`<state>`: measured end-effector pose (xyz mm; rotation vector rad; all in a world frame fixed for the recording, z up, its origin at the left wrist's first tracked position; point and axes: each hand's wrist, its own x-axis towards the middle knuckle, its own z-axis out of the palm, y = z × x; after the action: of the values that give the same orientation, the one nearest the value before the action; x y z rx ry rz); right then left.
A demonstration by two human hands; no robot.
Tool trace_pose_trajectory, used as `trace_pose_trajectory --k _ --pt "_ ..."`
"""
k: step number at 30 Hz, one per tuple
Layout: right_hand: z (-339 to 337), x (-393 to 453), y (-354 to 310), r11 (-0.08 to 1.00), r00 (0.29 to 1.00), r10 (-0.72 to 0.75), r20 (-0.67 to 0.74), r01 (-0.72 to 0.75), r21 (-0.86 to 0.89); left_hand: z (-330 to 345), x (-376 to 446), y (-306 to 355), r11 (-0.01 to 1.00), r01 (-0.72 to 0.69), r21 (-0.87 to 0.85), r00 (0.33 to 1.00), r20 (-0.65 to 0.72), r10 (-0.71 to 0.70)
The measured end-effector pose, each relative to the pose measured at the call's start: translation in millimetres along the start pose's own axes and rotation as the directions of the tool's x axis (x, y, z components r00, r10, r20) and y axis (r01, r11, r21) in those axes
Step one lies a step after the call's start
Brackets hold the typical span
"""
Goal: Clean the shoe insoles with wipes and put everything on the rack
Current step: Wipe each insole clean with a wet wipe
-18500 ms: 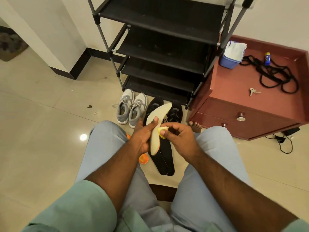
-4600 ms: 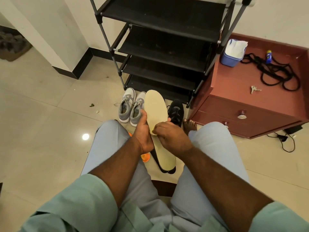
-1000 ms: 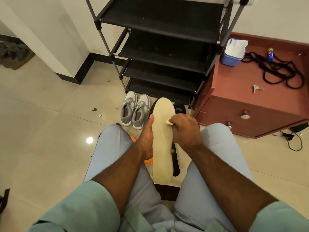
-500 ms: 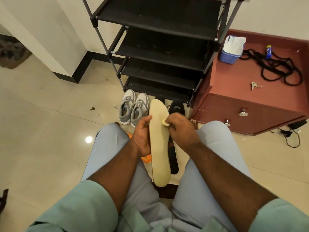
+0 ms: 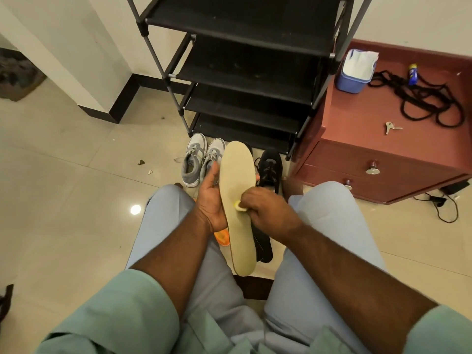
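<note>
Beige insole [image 5: 238, 200] at centre frame, gripped by left hand [image 5: 210, 203]; right hand [image 5: 265, 208] pinches wipe [image 5: 239, 206]. Hard rubbing could bend it loose.

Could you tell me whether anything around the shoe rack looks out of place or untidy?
Yes: small bits of debris lie on the cream tiled floor left of the grey sneakers, and a black cord sprawls in a loose tangle across the red wooden cabinet beside loose keys. The black shoe rack holds nothing visible.
</note>
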<state>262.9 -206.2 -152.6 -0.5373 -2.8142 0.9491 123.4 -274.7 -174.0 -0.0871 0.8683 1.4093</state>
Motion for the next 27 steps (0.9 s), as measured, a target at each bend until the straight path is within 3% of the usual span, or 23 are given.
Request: trace_pose_trajectory --k 1,4,6,9,12,14,16,18,23,27 --pt "-1 3 3 1.000 0.999 0.013 -0.040 -0.012 0.003 0 1 -1 1.000 0.007 0.004 1.000 0.002 -0.007" --pt "-5 15 18 0.973 0.947 0.229 -0.226 -0.221 0.060 2 3 -8 0.997 0.051 0.064 0.999 0.001 -0.051" --pt "-5 18 24 0.963 0.920 0.270 -0.282 -0.258 0.080 4 0 -8 0.996 0.057 0.071 0.998 -0.014 -0.056" --pt "-1 8 11 0.993 0.985 0.112 -0.127 -0.107 0.048 1 1 -3 0.999 -0.009 0.038 0.996 -0.083 0.012" --pt "2 -1 -2 0.999 0.999 -0.048 0.011 0.048 0.001 -1 2 0 0.999 -0.031 -0.026 0.996 -0.079 0.029" --pt "1 6 4 1.000 0.996 0.015 -0.089 -0.014 0.007 1 3 -3 1.000 -0.015 -0.004 0.999 -0.039 0.015" --pt "0 16 15 0.984 0.963 0.175 -0.207 -0.168 0.052 8 0 -7 0.999 0.022 0.030 0.999 -0.023 -0.021" --pt "0 19 19 0.965 0.941 0.261 -0.216 -0.255 0.056 8 -1 -9 0.998 0.029 0.048 0.998 -0.051 -0.026" --pt "4 1 5 0.993 0.993 0.108 -0.046 -0.105 0.060 -6 4 -4 1.000 0.014 -0.017 0.991 -0.133 -0.016" --pt "-1 15 24 0.963 0.937 0.268 -0.225 -0.261 0.061 8 -2 -5 0.999 0.029 0.026 0.994 -0.109 -0.026"
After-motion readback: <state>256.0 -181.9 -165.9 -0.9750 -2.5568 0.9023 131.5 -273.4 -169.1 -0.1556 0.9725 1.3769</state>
